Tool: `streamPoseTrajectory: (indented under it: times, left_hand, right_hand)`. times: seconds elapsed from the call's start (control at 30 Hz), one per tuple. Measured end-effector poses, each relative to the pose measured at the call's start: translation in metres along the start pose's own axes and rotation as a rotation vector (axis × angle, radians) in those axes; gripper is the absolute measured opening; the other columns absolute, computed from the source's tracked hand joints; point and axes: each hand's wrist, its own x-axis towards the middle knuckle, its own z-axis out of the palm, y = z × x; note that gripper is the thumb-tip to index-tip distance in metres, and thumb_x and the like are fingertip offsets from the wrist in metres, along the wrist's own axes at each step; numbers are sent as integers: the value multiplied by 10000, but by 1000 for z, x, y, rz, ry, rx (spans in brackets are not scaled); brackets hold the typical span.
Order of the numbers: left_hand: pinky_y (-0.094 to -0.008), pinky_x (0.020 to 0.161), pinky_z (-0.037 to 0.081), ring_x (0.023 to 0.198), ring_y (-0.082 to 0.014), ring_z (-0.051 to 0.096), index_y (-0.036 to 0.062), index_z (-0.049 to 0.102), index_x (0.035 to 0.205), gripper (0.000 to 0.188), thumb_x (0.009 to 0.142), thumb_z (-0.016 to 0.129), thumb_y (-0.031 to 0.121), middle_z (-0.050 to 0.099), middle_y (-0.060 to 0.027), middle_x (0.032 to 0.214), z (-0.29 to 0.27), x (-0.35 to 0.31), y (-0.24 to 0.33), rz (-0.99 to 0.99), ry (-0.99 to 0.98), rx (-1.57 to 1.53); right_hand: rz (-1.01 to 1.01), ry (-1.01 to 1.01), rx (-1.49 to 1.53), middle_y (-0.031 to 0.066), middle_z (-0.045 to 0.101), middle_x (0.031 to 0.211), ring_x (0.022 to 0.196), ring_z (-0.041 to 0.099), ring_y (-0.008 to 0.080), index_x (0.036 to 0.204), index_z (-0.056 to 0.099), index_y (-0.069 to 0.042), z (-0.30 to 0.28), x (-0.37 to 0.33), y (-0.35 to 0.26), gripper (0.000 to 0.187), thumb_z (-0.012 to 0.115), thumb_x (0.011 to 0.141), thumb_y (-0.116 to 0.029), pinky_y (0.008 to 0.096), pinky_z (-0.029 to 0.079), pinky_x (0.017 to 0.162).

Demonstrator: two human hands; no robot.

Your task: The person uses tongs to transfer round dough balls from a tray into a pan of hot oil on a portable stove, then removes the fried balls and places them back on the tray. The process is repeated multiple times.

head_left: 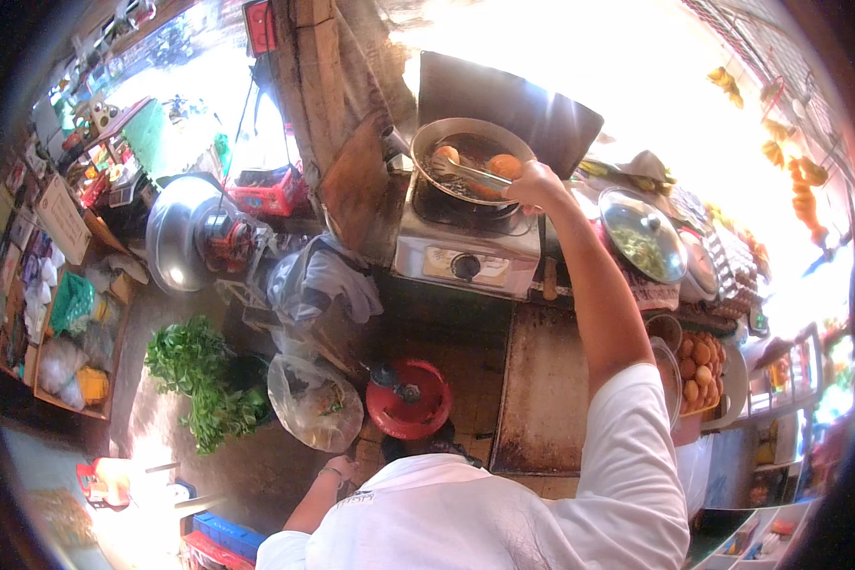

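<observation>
Right hand closed around metal tongs, wide pan beneath, round golden food inside, left hand low, grip unclear.

We're seeing the silver stove carrying a round pan, with a red gas cylinder standing on the brown floor.

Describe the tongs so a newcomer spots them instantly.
At upper centre, find the silver stove with one dark front knob; a wide round pan sits on it. From the person's right hand, the tongs reach leftward into the pan. They're long, slim and shiny, unlike the rounded orange-brown pieces nearby.
</observation>
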Motion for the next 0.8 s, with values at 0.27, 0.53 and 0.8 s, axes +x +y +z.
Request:
streamPoseTrajectory:
  times: [0.27,0.53,0.8]
  left_hand:
    - [-411,981,455,1152,-331,585,79,660,1172,484,888,572,461,628,-179,1214,3,0,-2,4,30,12]
    - [-415,986,449,1162,-333,577,70,673,1144,478,903,548,463,611,-178,1243,-13,-17,7,5,-14,28]
    - [-423,972,452,1150,-348,582,36,661,1156,504,894,570,456,607,-219,1230,-4,29,-16,122,-2,121]
  right_hand:
    - [97,56,-58,106,682,734,622,665,174,966,725,-47,-16,5,10,330,690,738,-283,323,532,578]
    - [46,281,-51,156,700,981,932,677,280,1099,682,-71,-24,-21,24,403,668,744,-261,398,513,832]
    - [-52,497,-92,215,644,1072,979,652,364,1171,597,-37,0,-55,40,399,617,815,-216,456,512,879]
